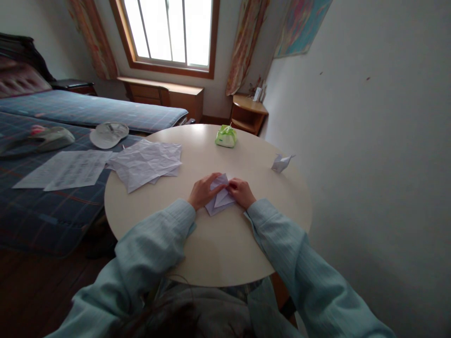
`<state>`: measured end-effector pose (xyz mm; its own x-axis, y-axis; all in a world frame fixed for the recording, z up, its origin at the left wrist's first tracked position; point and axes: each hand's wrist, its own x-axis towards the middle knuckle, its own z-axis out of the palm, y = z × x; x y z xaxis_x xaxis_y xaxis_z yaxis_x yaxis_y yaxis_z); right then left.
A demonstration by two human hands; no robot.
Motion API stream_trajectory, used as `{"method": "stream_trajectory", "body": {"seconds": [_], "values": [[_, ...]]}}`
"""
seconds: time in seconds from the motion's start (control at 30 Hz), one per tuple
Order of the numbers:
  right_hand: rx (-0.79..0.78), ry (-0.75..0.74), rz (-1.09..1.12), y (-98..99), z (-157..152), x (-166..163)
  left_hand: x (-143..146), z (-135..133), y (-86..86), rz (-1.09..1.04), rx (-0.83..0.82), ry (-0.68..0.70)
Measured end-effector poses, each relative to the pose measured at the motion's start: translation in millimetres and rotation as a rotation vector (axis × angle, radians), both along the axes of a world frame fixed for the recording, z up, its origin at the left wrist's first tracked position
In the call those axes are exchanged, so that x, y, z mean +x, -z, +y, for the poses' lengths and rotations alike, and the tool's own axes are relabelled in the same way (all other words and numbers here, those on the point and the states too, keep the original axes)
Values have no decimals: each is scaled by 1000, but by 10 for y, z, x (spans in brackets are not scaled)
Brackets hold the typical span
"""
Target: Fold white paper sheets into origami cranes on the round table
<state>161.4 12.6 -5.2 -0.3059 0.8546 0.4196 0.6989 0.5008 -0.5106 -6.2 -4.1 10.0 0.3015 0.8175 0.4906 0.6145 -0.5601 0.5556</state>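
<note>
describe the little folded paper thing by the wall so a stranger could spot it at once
Start at the round cream table. Near its right edge, closest to the white wall, sits a small folded paper figure. Unlike the crumpled sheets on the table's left and the green packet at the far side, it is white, standing and pointed.

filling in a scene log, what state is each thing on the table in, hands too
folded paper, partly folded, flat on the table
left hand, fingers spread flat on the paper
right hand, fingers curled, pressing the paper's right side
loose sheets, crumpled, piled at the table's left edge
tissue pack, open, a tissue poking out
small paper figure, folded, standing by the right rim
</note>
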Motion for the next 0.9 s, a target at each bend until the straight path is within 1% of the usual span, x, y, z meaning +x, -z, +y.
{"method": "stream_trajectory", "body": {"seconds": [0.17, 0.33, 0.53, 0.9], "values": [[1, -49, -11, 0, -23, -8, 17, -10, -20, -21, 33, -53], [27, -89, -50, 2, -32, -19, 41, -10, -2, -69, 81, -24], [50, -113, -82, 1, -32, -21, 49, 5, 34, -116, 79, -17], [58, -130, -83, -3, -47, -32, 84, -67, -40, -190, 72, -9]]}}
